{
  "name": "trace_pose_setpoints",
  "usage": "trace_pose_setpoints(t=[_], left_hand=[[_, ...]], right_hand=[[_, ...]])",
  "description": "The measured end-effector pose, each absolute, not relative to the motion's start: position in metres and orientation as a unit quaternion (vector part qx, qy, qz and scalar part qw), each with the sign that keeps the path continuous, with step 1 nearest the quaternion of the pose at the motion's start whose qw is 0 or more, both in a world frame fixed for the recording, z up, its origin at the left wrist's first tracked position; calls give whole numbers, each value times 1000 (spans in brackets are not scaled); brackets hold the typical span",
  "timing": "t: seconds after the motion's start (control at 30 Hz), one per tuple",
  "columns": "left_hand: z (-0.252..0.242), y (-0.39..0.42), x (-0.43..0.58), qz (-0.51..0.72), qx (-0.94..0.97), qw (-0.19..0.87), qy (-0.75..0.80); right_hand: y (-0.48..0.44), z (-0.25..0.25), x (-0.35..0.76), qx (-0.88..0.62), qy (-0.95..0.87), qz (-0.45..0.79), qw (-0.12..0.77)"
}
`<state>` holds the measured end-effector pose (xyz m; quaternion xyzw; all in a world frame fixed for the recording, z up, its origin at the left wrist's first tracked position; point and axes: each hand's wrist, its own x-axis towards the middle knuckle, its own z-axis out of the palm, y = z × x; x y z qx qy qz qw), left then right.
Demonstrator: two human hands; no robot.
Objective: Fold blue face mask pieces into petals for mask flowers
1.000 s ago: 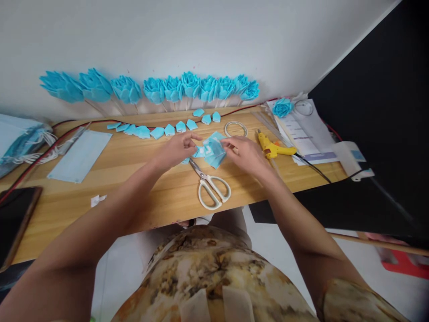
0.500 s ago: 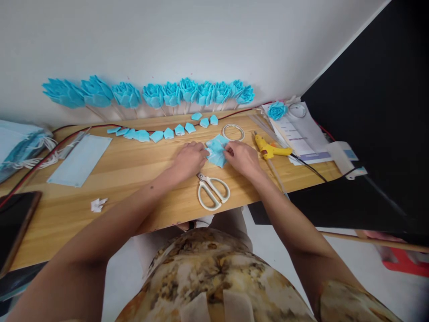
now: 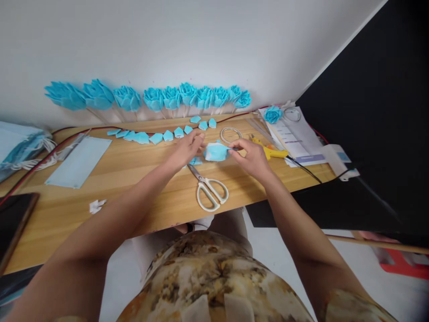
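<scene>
Above the wooden table (image 3: 140, 179), both my hands hold a folded light-blue piece of mask fabric (image 3: 216, 152). My left hand (image 3: 186, 150) pinches its left end with the fingers closed. Its right end sits in the closed fingers of my right hand (image 3: 251, 156). White-handled scissors (image 3: 209, 190) lie on the table just below the piece. A few small blue scraps (image 3: 195, 161) rest under my left hand.
Blue fabric flowers (image 3: 157, 96) lean on the wall, with a row of folded blue petals (image 3: 161, 134) in front. A tape ring (image 3: 230, 134), yellow glue gun (image 3: 270, 151), papers (image 3: 298, 136), a flat mask (image 3: 78, 161), a mask stack (image 3: 16, 145) and a phone (image 3: 13, 223) surround the middle.
The blue piece was pressed flat on the table; both hands have now lifted it and folded it into a narrower bundle held between them.
</scene>
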<state>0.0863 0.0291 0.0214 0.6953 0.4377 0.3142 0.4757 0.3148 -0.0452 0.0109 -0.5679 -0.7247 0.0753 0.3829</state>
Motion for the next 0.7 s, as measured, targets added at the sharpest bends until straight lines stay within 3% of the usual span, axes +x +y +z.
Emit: trace_pose_setpoints(t=[0.13,0.27,0.53,0.7], left_hand=[[27,25,93,270,544,664,436],[32,22,100,294,450,750,386],[23,47,101,434,434,677,407],[17,48,85,422,455,671,405]], right_hand=[[-48,21,309,-522,-757,24,392],[-49,24,305,-485,-789,-12,377],[-61,21,311,-505,-795,-6,336],[-62,12,334,-626,-745,83,216]])
